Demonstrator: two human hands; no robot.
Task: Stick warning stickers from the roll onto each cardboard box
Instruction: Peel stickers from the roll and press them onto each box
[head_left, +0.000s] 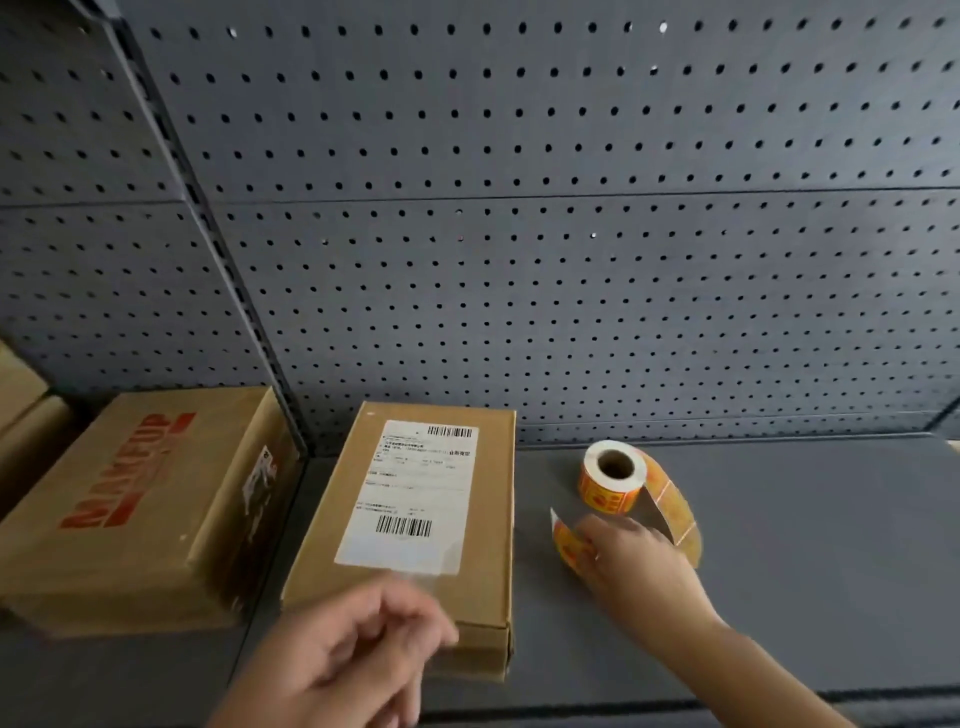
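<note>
One sticker strip (675, 512) is curling from the roll (609, 480) into your gripping right hand (631, 556), just right of the cardboard box (480, 597); your left hand (363, 644) is hovering loose, empty.

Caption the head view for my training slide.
Right hand holds the sticker strip unrolled from the roll beside a cardboard box.

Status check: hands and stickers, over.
Left hand free, by labelled box. Right hand at loose strip off the roll; grip unclear. No warning sticker shows on that box. Nothing in the way.
</note>
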